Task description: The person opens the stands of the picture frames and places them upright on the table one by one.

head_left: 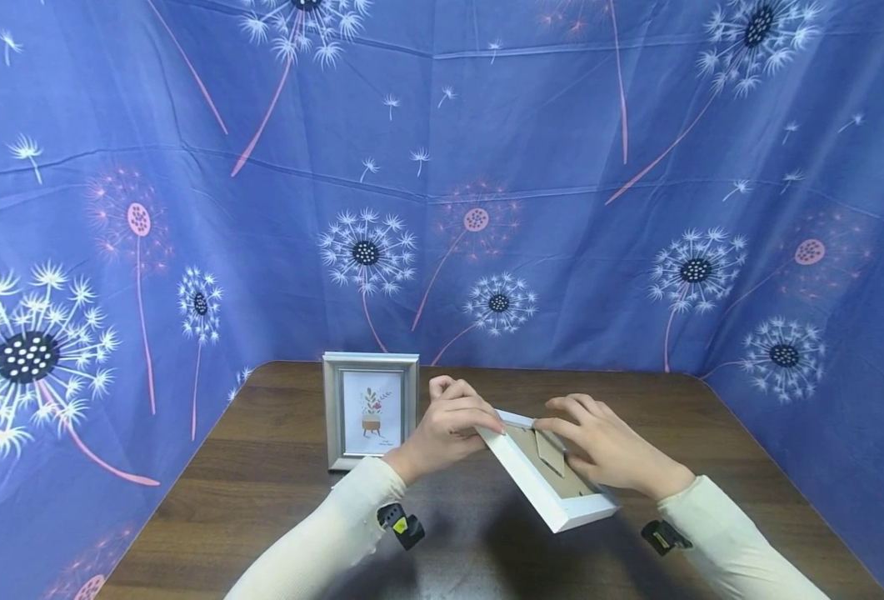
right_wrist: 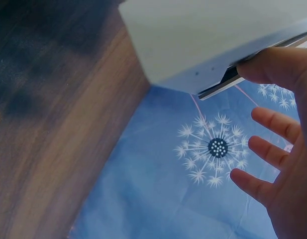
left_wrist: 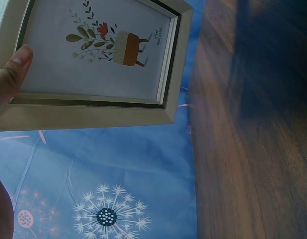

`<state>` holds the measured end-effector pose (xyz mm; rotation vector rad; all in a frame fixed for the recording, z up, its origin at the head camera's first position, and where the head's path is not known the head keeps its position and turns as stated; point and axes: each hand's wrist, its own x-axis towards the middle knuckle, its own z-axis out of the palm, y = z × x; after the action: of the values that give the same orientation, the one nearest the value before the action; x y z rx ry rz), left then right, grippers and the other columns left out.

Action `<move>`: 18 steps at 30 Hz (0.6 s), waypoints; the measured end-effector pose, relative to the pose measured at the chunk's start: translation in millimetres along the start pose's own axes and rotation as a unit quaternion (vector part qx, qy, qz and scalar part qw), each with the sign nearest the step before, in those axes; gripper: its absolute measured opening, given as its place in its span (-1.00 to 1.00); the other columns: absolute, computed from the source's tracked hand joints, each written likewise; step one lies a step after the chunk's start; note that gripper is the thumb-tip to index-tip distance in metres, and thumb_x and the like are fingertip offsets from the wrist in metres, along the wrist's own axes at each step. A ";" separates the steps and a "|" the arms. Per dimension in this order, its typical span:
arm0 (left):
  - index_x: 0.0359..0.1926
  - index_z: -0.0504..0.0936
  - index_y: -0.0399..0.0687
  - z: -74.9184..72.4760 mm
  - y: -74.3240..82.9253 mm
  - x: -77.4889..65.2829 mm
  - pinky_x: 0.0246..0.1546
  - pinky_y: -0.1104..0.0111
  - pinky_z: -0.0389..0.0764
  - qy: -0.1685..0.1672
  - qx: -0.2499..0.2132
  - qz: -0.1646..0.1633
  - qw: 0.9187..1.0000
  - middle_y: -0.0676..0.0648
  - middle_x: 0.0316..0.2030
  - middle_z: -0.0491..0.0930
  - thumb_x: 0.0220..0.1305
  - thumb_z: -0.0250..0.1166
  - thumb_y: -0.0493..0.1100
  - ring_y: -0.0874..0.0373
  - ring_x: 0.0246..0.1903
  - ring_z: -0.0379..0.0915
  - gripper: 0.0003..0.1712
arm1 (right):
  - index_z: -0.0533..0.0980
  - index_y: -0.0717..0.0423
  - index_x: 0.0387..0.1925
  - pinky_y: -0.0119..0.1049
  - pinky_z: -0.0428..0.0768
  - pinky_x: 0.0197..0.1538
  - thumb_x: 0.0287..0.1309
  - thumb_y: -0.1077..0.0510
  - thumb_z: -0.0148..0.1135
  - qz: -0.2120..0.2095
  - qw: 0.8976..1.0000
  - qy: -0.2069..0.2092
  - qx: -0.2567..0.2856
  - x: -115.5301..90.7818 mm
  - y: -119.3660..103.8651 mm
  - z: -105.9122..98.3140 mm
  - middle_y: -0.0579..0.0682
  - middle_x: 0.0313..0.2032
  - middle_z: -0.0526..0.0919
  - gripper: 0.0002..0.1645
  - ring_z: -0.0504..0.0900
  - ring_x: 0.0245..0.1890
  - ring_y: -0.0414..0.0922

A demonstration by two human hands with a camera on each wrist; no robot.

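Note:
A white picture frame (head_left: 526, 482) hangs tilted above the table, its brown back turned up in the head view. My left hand (head_left: 442, 427) grips it at the upper left edge. In the left wrist view the thumb (left_wrist: 13, 74) lies over the frame's front, which has a potted-plant print (left_wrist: 106, 45). My right hand (head_left: 614, 446) has its forefinger on the back's easel stand (head_left: 550, 454) and its thumb close by. The right wrist view shows one digit bent against the frame's edge (right_wrist: 193, 40), the other three fingers (right_wrist: 265, 149) spread apart from it.
A silver-grey picture frame (head_left: 334, 408) with a similar print stands upright on the dark wooden table (head_left: 262, 467), behind my left wrist. Blue dandelion-print cloth (head_left: 561, 275) hangs around the table's back and sides.

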<state>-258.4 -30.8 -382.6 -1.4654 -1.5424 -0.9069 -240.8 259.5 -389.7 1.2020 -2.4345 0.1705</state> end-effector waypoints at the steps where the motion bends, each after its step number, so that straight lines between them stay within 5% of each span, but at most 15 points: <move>1: -0.32 0.74 -0.02 0.1 -0.2 -0.1 -0.03 0.10 0.15 0.001 0.001 0.000 1.000 0.07 -0.32 0.73 -0.15 0.54 -0.37 0.20 -0.27 0.43 -0.69 | 0.52 -0.11 0.19 0.15 0.45 0.05 -0.14 0.24 0.45 -0.001 1.000 0.000 -0.001 0.0 0.0 -0.1 0.11 0.20 0.47 -0.26 0.42 0.18 0.10; 18: -0.32 0.74 -0.01 0.4 1.8 -0.5 -0.03 0.11 0.14 -0.005 0.004 0.001 1.000 0.08 -0.31 0.73 -0.15 0.56 -0.35 0.21 -0.26 0.43 -0.70 | 0.54 -0.09 0.15 0.14 0.50 -0.04 -0.30 0.27 0.55 -0.043 0.999 0.021 -0.003 1.4 0.4 -1.0 0.09 0.15 0.49 -0.19 0.46 0.11 0.10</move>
<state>-256.7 -30.5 -383.3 -1.4677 -1.5494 -0.8914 -241.6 259.0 -388.2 1.2846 -2.3398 0.1607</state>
